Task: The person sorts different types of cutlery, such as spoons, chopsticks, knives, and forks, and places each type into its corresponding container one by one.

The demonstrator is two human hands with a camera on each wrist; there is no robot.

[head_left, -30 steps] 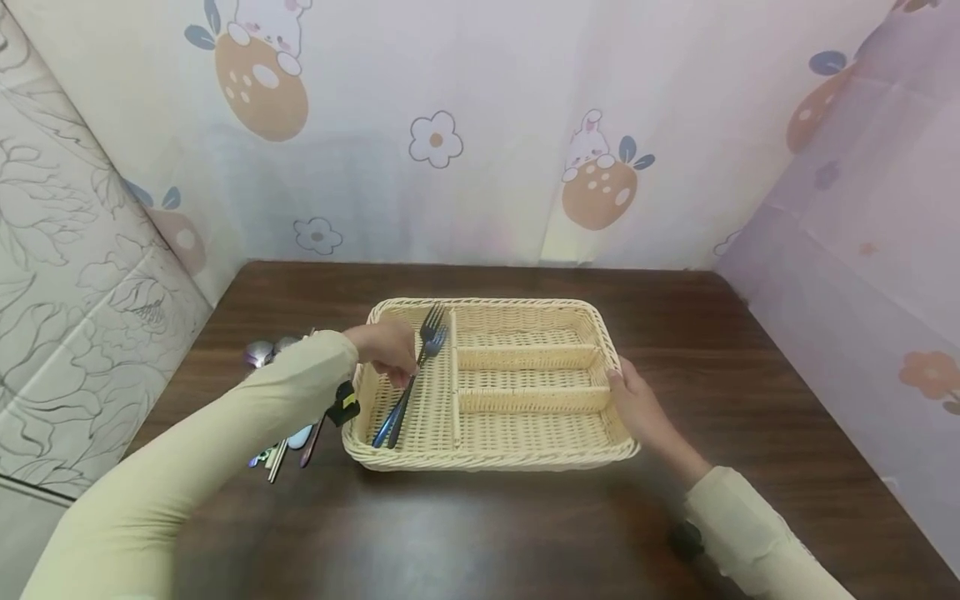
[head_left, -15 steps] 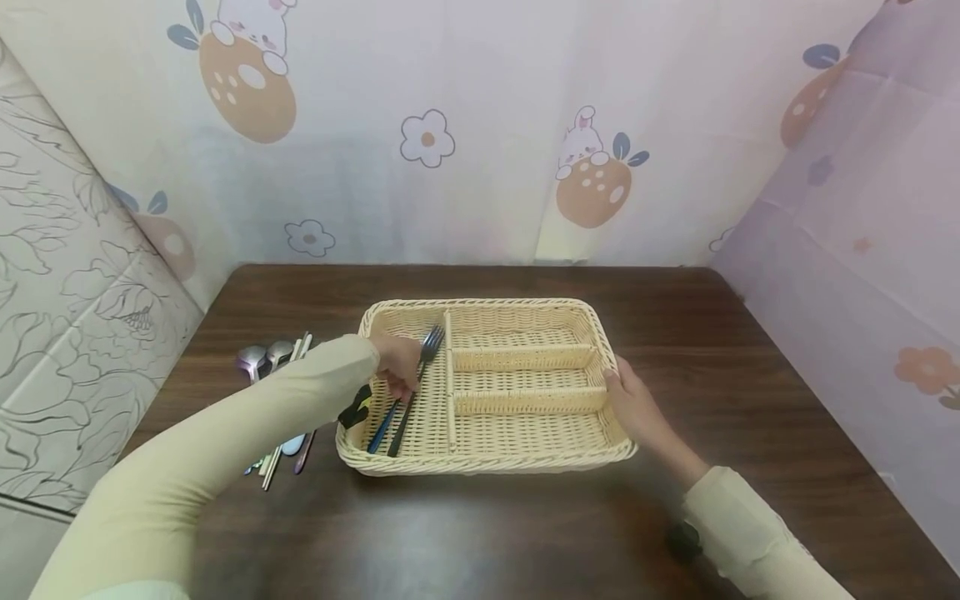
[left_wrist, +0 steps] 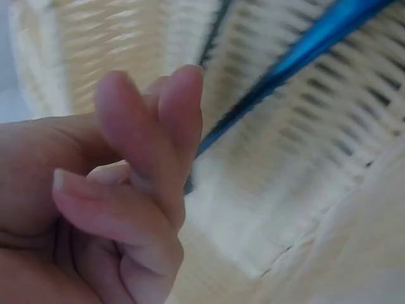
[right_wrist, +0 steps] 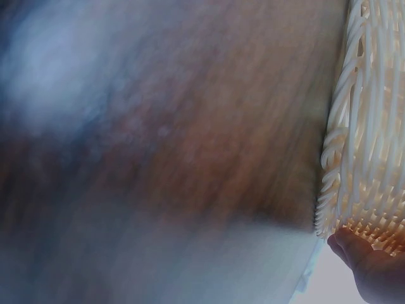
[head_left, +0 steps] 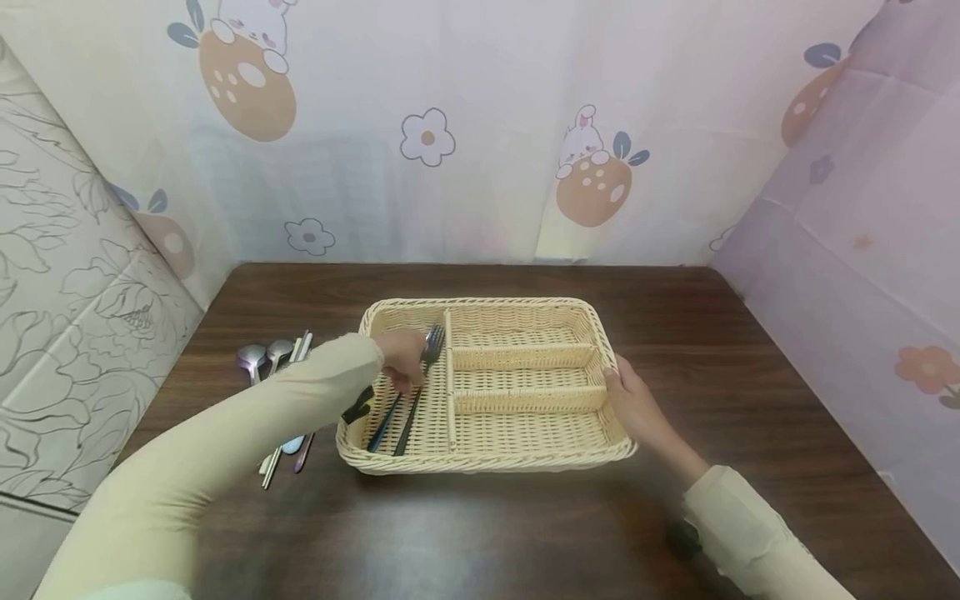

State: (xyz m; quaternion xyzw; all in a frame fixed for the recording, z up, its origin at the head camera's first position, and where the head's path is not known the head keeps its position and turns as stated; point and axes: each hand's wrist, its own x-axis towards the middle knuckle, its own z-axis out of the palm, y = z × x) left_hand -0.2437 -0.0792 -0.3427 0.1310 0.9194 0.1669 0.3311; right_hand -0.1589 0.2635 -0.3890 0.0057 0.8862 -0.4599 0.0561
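A cream woven basket with a divider and several compartments stands on the table. Two forks lie lengthwise in its left compartment, one blue-handled, the other a dark-handled fork. Reaching in over them, my left hand holds the dark fork between curled fingers; in the left wrist view the fingers hide the contact. Beside it, the blue handle slants across the weave. My right hand grips the basket's right end, thumb over the rim, also seen low in the right wrist view.
Left of the basket, partly under my left sleeve, lie spoons, chopsticks and other cutlery handles. The dark wooden table meets patterned curtains at its back and sides.
The dark fork has slid toward me and slightly right, its tines now level with the other fork's. My left hand has shifted slightly right. My right hand stays on the basket's end.
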